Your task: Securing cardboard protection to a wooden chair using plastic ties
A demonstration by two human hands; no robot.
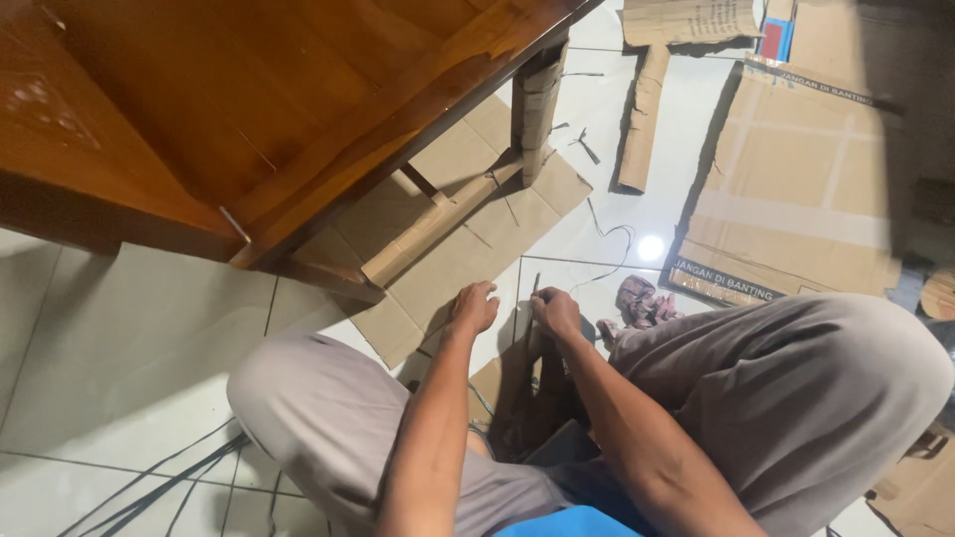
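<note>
I squat on a white tiled floor, grey trousers over both knees. My left hand (474, 304) rests with curled fingers on the edge of a flat cardboard sheet (468, 234) that lies under a wooden table (249, 109). My right hand (555, 310) is closed around a thin dark stick-like tool (535, 288) that points up from the fist; what kind of tool it is I cannot tell. A small cardboard piece (497, 383) lies between my knees beneath both wrists.
A cardboard-wrapped table leg (535, 104) stands on the sheet. A large flattened carton (796, 194) lies at right, a cardboard strip (642, 119) beyond it. Crumpled brown tape (642, 301) sits near my right knee. Black straps (169, 482) trail at lower left.
</note>
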